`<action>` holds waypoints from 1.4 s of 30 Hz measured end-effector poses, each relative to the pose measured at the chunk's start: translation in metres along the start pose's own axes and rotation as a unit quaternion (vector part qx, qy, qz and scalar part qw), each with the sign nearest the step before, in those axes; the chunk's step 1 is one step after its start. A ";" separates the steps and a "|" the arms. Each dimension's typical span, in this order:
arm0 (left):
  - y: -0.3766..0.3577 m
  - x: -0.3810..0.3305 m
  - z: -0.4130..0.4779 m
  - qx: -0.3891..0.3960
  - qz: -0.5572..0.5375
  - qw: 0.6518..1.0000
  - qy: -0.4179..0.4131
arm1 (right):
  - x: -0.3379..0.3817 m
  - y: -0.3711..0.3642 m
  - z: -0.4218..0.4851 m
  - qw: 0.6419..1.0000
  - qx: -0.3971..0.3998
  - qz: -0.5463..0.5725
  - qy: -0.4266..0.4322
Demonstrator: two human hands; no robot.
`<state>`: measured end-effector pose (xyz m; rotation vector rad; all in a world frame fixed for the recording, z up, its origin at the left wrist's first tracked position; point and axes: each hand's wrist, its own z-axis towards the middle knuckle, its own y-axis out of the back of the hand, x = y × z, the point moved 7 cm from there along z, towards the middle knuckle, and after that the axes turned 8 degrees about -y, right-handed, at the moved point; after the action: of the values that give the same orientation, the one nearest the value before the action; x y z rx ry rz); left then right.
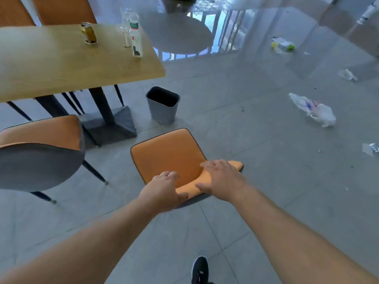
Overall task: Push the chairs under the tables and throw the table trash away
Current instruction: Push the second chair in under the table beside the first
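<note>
An orange chair (166, 154) stands out on the grey floor, away from the wooden table (51, 64). My left hand (164, 189) and my right hand (219, 177) both grip the top of its backrest, fingers curled over the edge. On the table stand a gold can (88, 33), a plastic water bottle (135, 35) and a clear glass (123, 23). A grey bin (163, 104) stands on the floor beside the table's corner, just beyond the chair.
A second orange chair (39, 148) with a grey back sits to the left, near the table's dark pedestal base (114, 128). Two more orange chairs (61, 11) stand behind the table. A plastic bag (313, 109) and other litter (283, 45) lie on the floor to the right.
</note>
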<state>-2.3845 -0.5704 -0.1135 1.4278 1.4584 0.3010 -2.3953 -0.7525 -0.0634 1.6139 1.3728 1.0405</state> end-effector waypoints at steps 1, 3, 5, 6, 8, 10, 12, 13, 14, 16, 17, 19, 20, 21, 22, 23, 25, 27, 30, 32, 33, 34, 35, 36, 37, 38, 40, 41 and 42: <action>-0.021 -0.015 0.003 0.025 -0.009 1.000 0.009 | -0.022 -0.007 -0.002 1.000 0.013 -0.006 0.010; -0.050 -0.037 0.007 0.048 -0.012 0.998 0.030 | -0.059 -0.019 -0.001 0.999 0.035 -0.022 0.030; -0.061 -0.046 0.012 0.031 0.004 0.998 0.054 | -0.081 -0.027 0.005 0.997 0.048 -0.033 0.054; -0.063 -0.048 0.014 0.020 0.015 0.998 0.062 | -0.085 -0.029 0.009 0.996 0.049 -0.043 0.068; -0.063 -0.047 0.019 0.013 0.023 0.997 0.073 | -0.087 -0.032 0.018 0.993 0.046 -0.061 0.088; -0.062 -0.043 0.022 0.021 0.014 0.996 0.085 | -0.087 -0.035 0.026 0.992 0.054 -0.070 0.087; -0.062 -0.039 0.023 0.032 0.002 0.995 0.095 | -0.088 -0.041 0.034 0.991 0.071 -0.081 0.080; -0.063 -0.037 0.022 0.036 -0.006 0.994 0.102 | -0.087 -0.044 0.037 0.991 0.078 -0.083 0.076; -0.064 -0.034 0.022 0.038 -0.015 0.993 0.111 | -0.086 -0.046 0.041 0.991 0.084 -0.081 0.070; -0.067 -0.029 0.018 0.035 -0.040 0.989 0.135 | -0.081 -0.048 0.047 0.991 0.090 -0.081 0.056; -0.066 -0.026 0.017 0.031 -0.049 0.988 0.146 | -0.077 -0.049 0.049 0.991 0.091 -0.086 0.052; -0.060 -0.021 0.017 0.027 -0.058 0.986 0.157 | -0.070 -0.048 0.054 0.990 0.093 -0.093 0.050; -0.055 -0.019 0.017 0.027 -0.064 0.985 0.160 | -0.066 -0.047 0.057 0.990 0.093 -0.090 0.050; -0.049 -0.015 0.017 0.027 -0.070 0.984 0.162 | -0.061 -0.045 0.060 0.991 0.092 -0.085 0.049; -0.042 -0.010 0.018 0.026 -0.074 0.984 0.163 | -0.055 -0.042 0.063 0.992 0.089 -0.080 0.049; -0.035 -0.004 0.019 0.025 -0.074 0.984 0.161 | -0.049 -0.038 0.068 0.992 0.084 -0.077 0.050; -0.017 0.012 0.024 0.019 -0.070 0.986 0.153 | -0.032 -0.030 0.080 0.993 0.070 -0.072 0.054; -0.002 0.031 0.030 0.015 -0.063 0.987 0.149 | -0.012 -0.025 0.094 0.994 0.066 -0.065 0.056; 0.021 0.069 0.038 0.016 -0.050 0.988 0.144 | 0.026 -0.024 0.117 0.993 0.081 -0.062 0.055; 0.038 0.099 0.042 0.009 -0.042 0.989 0.139 | 0.054 -0.022 0.134 0.994 0.082 -0.061 0.050; 0.048 0.113 0.046 0.005 -0.037 0.990 0.132 | 0.067 -0.020 0.144 0.994 0.081 -0.060 0.046; 0.059 0.127 0.050 0.003 -0.034 0.992 0.125 | 0.080 -0.017 0.155 0.994 0.081 -0.061 0.041; 0.070 0.140 0.055 0.003 -0.031 0.993 0.117 | 0.093 -0.015 0.166 0.994 0.082 -0.063 0.037; 0.082 0.153 0.060 0.004 -0.028 0.994 0.110 | 0.104 -0.011 0.177 0.994 0.084 -0.065 0.031; 0.093 0.166 0.065 0.004 -0.024 0.994 0.106 | 0.117 -0.008 0.188 0.994 0.085 -0.065 0.027; 0.105 0.180 0.070 0.004 -0.022 0.994 0.103 | 0.129 -0.005 0.199 0.994 0.085 -0.063 0.024; 0.129 0.208 0.080 0.002 -0.016 0.995 0.098 | 0.155 -0.001 0.220 0.995 0.082 -0.057 0.021; 0.141 0.220 0.085 -0.001 -0.010 0.995 0.096 | 0.166 0.002 0.231 0.995 0.077 -0.054 0.021; 0.151 0.232 0.090 -0.003 -0.004 0.996 0.094 | 0.176 0.005 0.241 0.996 0.071 -0.051 0.022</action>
<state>-2.1718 -0.3751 -0.1479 1.4184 1.6130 0.4434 -2.1547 -0.5888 -0.1309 1.6128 1.5730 0.9414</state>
